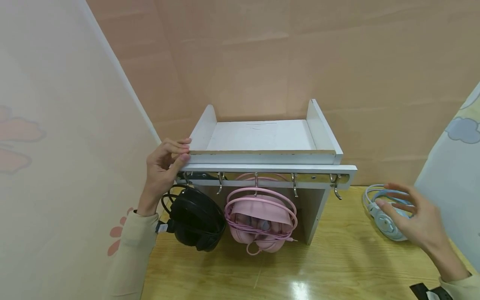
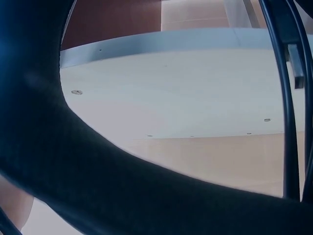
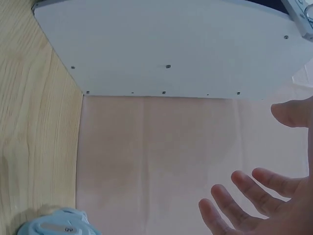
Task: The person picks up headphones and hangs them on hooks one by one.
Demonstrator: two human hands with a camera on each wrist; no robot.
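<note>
The left hand (image 1: 162,167) holds the shelf (image 1: 262,136). Right of the shelf, the right hand (image 1: 423,216) is wide, near blue headphones (image 1: 388,226).

Location: small screened-off nook, apparently indoors; whether within a home, shop or office cannot be told. Evidence: creased brown sheeting (image 1: 375,54) covers the back. Left side closed by a pale screen (image 1: 67,125) bearing reddish petal-like prints (image 1: 18,129); right side by another pale screen (image 1: 461,175) with a blue-grey cloud print (image 1: 463,130). Wood-grain counter (image 1: 337,275) between them, bright light patch on its near part. Furnishing: white shelf unit (image 1: 262,137) with metal hooks (image 1: 294,187), black headset (image 1: 196,218) and pink headset (image 1: 262,208) hanging there; light-blue headset (image 1: 388,225) on the counter.
</note>
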